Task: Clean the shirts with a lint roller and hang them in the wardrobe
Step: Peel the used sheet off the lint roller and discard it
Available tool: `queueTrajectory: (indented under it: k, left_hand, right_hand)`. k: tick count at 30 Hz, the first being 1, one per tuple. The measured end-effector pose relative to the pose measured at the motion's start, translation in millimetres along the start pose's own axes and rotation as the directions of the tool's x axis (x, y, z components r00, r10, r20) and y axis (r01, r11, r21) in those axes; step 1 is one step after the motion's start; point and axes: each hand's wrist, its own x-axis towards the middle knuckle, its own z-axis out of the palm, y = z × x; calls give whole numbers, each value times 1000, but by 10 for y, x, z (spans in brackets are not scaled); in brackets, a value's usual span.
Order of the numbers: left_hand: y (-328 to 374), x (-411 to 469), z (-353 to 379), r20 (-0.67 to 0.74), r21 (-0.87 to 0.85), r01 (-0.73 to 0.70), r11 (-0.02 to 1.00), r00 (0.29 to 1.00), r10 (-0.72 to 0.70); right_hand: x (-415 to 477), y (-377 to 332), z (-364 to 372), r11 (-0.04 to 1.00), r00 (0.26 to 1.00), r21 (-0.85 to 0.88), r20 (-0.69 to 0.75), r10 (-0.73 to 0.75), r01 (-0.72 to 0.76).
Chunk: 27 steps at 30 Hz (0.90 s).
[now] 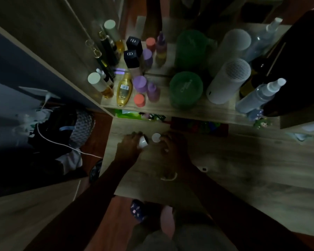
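The scene is very dim. My left hand (130,144) is closed around a small white cylinder (143,141), which may be the lint roller; I cannot tell for sure. My right hand (172,146) is just to its right, fingertips holding a white round cap (156,137) close to the cylinder's end. Both hands are low over the wooden desk top (234,171), near its back left part. No shirt is clearly visible.
A raised shelf (188,108) behind the hands carries several bottles, two green jars (186,87), a white cylindrical device (227,80) and a spray bottle (259,96). A dark pile of bags and clothes (58,131) with a white cable lies on the floor at left.
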Motion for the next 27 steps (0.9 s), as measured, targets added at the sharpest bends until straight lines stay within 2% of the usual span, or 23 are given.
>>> queueTrajectory:
  k: [3, 7, 11, 13, 15, 18, 20, 23, 27]
  left_hand:
    - [-63, -236, 0, 40, -139, 17, 990, 999, -12]
    - [-6, -453, -149, -7, -244, 108, 964, 994, -113]
    - [87, -603, -245, -41, -335, 157, 929, 983, -181]
    - [121, -674, -285, -50, -368, 159, 916, 980, -190]
    - [142, -729, -348, -56, -376, 154, 914, 981, -188]
    - [200, -802, -488, -104, -381, 124, 916, 979, -176]
    - [250, -854, -583, -130, -384, 96, 918, 979, -156]
    - [323, -925, -692, -138, -433, 67, 899, 980, -140]
    - [406, -1019, -787, -149, -499, 23, 866, 983, -112]
  right_hand:
    - [135, -66, 83, 998, 998, 0, -24, -60, 60]
    - [216, -84, 166, 999, 999, 10, 13, -51, 51]
    - [253, -83, 197, 998, 998, 32, -47, -50, 51]
    - [226, -115, 146, 996, 998, 73, -24, -53, 55]
    - [194, -217, 0, 982, 998, 184, 50, -47, 37]
    - [107, -490, -327, 865, 972, 479, 233, 40, -151]
    - [30, -638, -490, 796, 985, 594, 175, 9, -113]
    - [-77, -808, -707, 757, 996, 654, 65, -68, 9]
    - [-110, -917, -843, 781, 992, 622, 49, -119, 63]
